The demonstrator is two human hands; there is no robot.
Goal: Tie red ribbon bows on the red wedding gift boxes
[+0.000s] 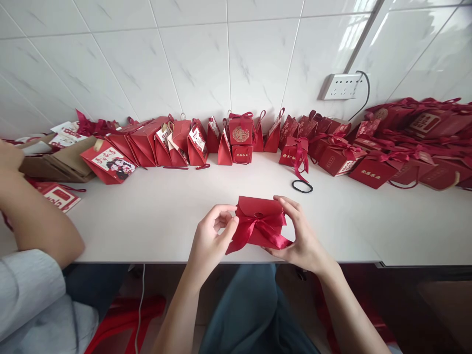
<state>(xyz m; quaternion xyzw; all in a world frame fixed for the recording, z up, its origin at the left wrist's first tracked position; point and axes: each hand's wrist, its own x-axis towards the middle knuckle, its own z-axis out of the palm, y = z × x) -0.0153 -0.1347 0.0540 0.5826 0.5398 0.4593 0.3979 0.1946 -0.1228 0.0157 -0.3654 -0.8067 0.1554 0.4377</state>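
Note:
A small red gift box [260, 207] with a rounded flap is held just above the front edge of the table. A shiny red ribbon [255, 222] is tied in a bow across its front, both tails hanging down. My right hand [300, 236] grips the box's right side, thumb below and fingers along the top corner. At the left edge, my left hand [216, 233] is curled, its thumb and forefinger pinching by the box and the ribbon loop. The back of the box is hidden.
Red gift boxes [241, 130] line the wall, piled higher on the right [424, 123]. A black elastic loop [302, 186] lies beyond my right hand. On the left, another person's arm [40, 216] rests near brown paper bags [70, 160]. A power socket [341, 87] is on the wall.

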